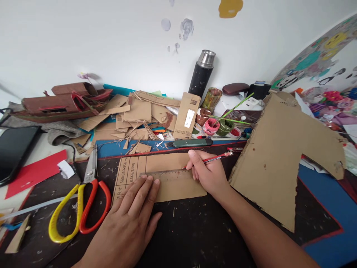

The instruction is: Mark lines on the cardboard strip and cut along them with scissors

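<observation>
A piece of brown cardboard (178,192) with printed text and lines at its left end lies on the dark mat. Across it rests a clear ruler (170,175). My left hand (131,212) lies flat, its fingers extended over the cardboard and touching the ruler's left part. At the ruler's right end, my right hand (208,171) is closed around a red and black pencil (217,158), whose tip is at the ruler's upper edge. The fingers of my right hand are partly curled under and hidden.
Scissors (88,182) with yellow and red handles lie at the left. A green cutter (191,143), paint jars (211,127) and cardboard scraps (139,109) are behind. Large cardboard (270,160) stands right; a black flask (201,74) is near the wall.
</observation>
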The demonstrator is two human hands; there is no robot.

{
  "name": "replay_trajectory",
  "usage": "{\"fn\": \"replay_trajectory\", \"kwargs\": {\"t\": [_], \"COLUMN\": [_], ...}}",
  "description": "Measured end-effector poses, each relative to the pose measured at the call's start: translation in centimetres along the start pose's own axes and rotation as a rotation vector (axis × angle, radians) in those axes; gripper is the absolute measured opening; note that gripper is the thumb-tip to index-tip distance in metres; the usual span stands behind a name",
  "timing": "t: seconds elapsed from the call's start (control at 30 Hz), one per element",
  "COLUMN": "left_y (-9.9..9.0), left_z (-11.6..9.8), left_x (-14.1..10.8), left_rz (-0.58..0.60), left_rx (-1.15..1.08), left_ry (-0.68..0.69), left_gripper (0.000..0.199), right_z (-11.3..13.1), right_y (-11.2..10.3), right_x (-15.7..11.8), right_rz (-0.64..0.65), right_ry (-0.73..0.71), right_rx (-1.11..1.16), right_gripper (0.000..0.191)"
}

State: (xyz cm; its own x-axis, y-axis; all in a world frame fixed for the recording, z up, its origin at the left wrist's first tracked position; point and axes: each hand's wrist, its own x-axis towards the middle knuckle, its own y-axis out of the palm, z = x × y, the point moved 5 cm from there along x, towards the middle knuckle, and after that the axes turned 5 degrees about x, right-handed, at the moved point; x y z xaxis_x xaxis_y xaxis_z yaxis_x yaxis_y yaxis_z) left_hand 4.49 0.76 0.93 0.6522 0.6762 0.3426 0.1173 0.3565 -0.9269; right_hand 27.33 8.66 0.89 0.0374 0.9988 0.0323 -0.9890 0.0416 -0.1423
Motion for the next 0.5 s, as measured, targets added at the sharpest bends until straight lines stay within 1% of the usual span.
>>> {"fn": "replay_trajectory", "kwargs": {"t": [0.3, 0.5], "left_y": [0.02, -0.08], "left_z": [0.02, 0.01], "left_x": [-0.05, 0.05], "left_rz": [0.002, -0.008], "left_rx": [-0.001, -0.003], "left_ry": [0.001, 0.005], "left_gripper": [0.056, 0.056], "right_z": [0.22, 0.18], "right_y": [0.03, 0.00], "right_x": [0.06, 0.01], "right_rz": [0.004, -0.012], "right_ry": [0.008, 0.016], "right_rx": [-0.025, 0.013], "right_gripper": [0.064, 0.064]}}
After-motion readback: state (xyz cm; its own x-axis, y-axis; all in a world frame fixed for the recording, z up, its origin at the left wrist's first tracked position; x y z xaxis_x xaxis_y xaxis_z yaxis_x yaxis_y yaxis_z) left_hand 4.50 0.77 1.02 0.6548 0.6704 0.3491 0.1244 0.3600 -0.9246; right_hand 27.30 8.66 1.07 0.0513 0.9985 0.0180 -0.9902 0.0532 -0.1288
